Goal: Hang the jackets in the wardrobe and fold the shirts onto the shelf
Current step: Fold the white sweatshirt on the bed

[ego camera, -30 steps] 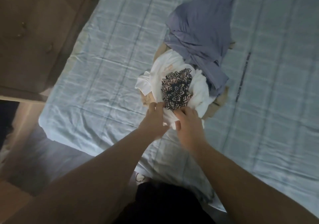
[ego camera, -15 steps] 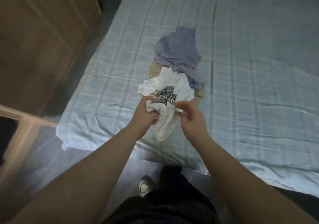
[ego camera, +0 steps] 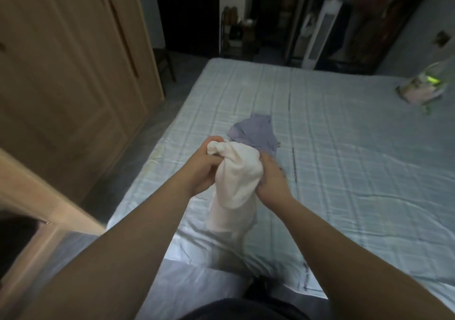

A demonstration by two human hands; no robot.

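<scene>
Shirt (ego camera: 236, 179), white, bunched, held above the near edge of the bed (ego camera: 344, 159), hanging between both hands. Left hand (ego camera: 202, 169) grips its top fold; right hand (ego camera: 272, 179) clutches its right side. Purple garment (ego camera: 256, 135) lies just beyond.

Inventory, by kind:

- Hands: 2, consisting of one left hand (ego camera: 199, 172) and one right hand (ego camera: 273, 179).
- Garments: 2, consisting of one white shirt (ego camera: 236, 179) and one lavender garment (ego camera: 256, 135).
- Bed (ego camera: 344, 159): 1.
- Wooden wardrobe (ego camera: 69, 73): 1. The door count cannot be determined.
- Pale bundle (ego camera: 421, 88) with a green patch: 1.
- White tower appliance (ego camera: 320, 36): 1.
- Items in the dark background: too dim to count.
</scene>
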